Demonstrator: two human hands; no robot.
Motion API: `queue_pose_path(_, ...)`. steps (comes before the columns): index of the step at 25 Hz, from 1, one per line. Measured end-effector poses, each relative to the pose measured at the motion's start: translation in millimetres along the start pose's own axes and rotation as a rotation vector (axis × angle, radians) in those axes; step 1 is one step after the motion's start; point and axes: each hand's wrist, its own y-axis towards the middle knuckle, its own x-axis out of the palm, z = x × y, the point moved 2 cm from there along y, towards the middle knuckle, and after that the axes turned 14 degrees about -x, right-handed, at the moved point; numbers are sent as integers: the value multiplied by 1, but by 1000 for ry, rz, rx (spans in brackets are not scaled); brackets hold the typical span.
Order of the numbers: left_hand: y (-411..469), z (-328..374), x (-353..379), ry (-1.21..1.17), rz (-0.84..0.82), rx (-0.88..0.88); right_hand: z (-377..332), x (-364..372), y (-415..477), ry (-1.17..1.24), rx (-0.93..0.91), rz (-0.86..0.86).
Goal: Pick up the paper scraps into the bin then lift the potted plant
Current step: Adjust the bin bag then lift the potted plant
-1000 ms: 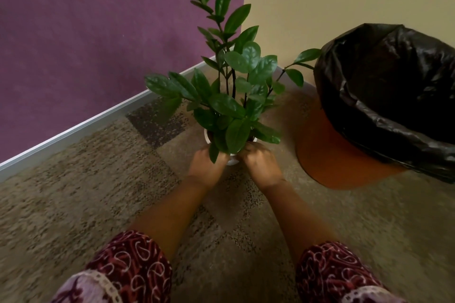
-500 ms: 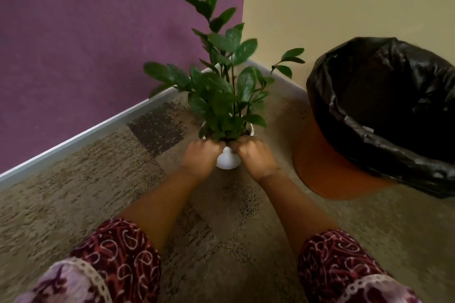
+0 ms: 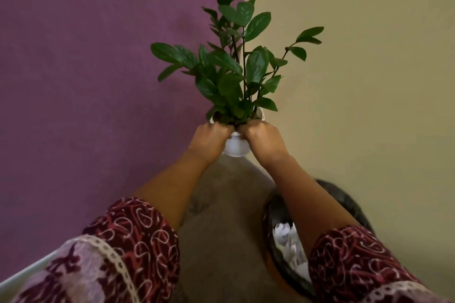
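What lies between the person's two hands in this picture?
The head view shows the white pot between the left hand and the right hand. Both hands grip it near the rim, one from each side.

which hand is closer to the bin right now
Right. The right hand grips the white pot on the side toward the bin; the left hand grips its far side.

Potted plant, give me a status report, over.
Left hand and right hand grip the potted plant at its rim. Plant upright, off the carpet. Paper scraps in the bin. Nothing in the way.
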Motion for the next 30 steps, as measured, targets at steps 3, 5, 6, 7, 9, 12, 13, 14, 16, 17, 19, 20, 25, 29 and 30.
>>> queue_pose_path(3, 27, 9, -98, -5, 55, 25, 21, -97, 21, -49, 18, 53)
queue_pose_path(5, 40, 8, -164, -15, 77, 23, 28, -163, 35, -61, 12, 65)
queue_pose_path(6, 44, 7, -195, -13, 82, 27, 29, -194, 41, -61, 6, 73)
queue_pose_path(7, 49, 5, -226, -9, 81, 31, 29, -227, 48, -53, -1, 82)
queue_pose_path(9, 56, -2, -291, 28, 72, 34, 28, -291, 61, -31, 3, 94)
queue_pose_path(12, 64, -16, -380, 59, 92, 46, 20, -377, 81, -19, 12, 110)
queue_pose_path(13, 65, -21, -405, 61, 99, 58, 16, -401, 86, -20, 14, 115)
queue_pose_path(14, 64, -28, -430, 65, 110, 69, 10, -425, 92, -24, 16, 127)
queue_pose_path(16, 63, -40, -465, 81, 137, 86, -1, -461, 100, -50, 20, 145)
queue_pose_path(17, 62, -46, -479, 81, 151, 93, -7, -474, 103, -60, 26, 152)
queue_pose_path(19, 60, -58, -501, 74, 176, 96, -17, -495, 111, -90, 27, 151)
queue_pose_path(20, 59, -62, -509, 78, 191, 98, -21, -503, 114, -102, 28, 148)
queue_pose_path(25, 68, -76, -532, 46, 242, 102, -28, -529, 132, -129, 52, 158)
queue_pose_path(29, 93, -77, -530, 37, 258, 108, -14, -525, 151, -121, 51, 188)
queue_pose_path(30, 103, -75, -527, 34, 258, 109, -6, -522, 157, -120, 52, 193)
